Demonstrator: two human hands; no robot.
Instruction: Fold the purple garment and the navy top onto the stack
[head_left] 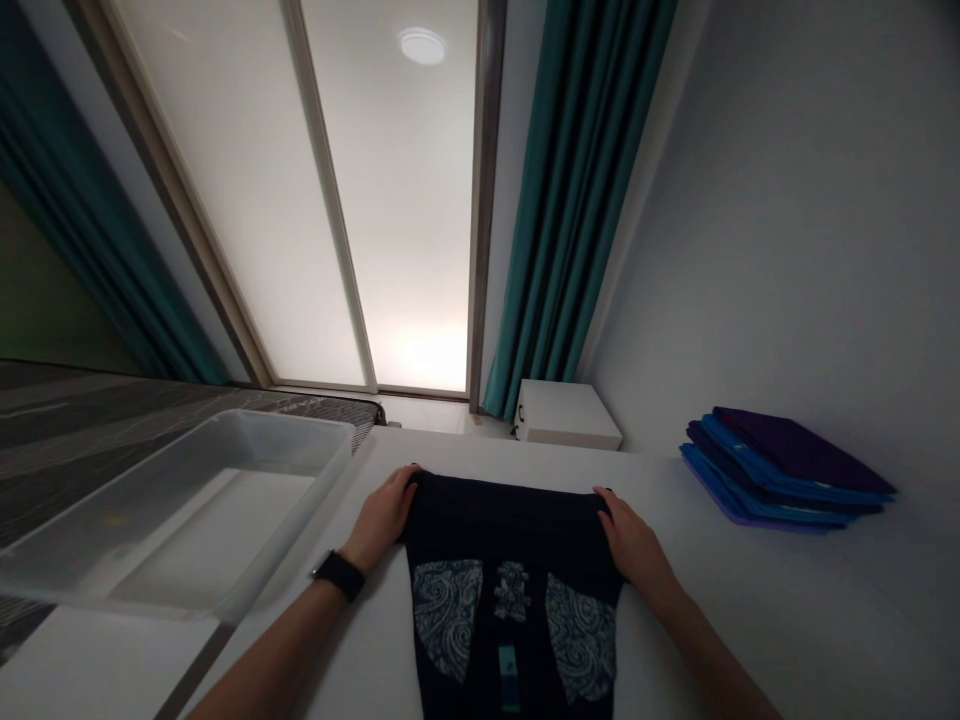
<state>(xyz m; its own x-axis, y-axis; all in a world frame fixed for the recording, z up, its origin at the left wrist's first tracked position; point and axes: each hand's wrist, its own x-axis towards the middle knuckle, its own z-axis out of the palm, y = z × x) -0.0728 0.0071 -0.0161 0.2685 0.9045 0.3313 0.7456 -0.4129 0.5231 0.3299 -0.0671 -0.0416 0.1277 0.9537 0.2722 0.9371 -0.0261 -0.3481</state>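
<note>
A dark navy garment [517, 530] with two blue paisley panels lies flat on the white table [360, 640] before me; its exact kind I cannot tell. Between the panels runs a smaller patterned motif, with a teal and blue label below it. The garment's lower end passes out of the frame. My left hand [386, 515], with a black watch on the wrist, grips the far left corner, fingers closed on the cloth. At the far right corner my right hand [630, 540] pinches the fabric in the same way. The far edge stretches nearly straight between both hands.
A clear plastic bin [285, 520] stands at the left. On the table's right side sits a stack of folded blue and purple cloth [780, 470]. Beyond the table are a white box-like cabinet [570, 412], teal curtains [577, 200] and frosted sliding doors [397, 220].
</note>
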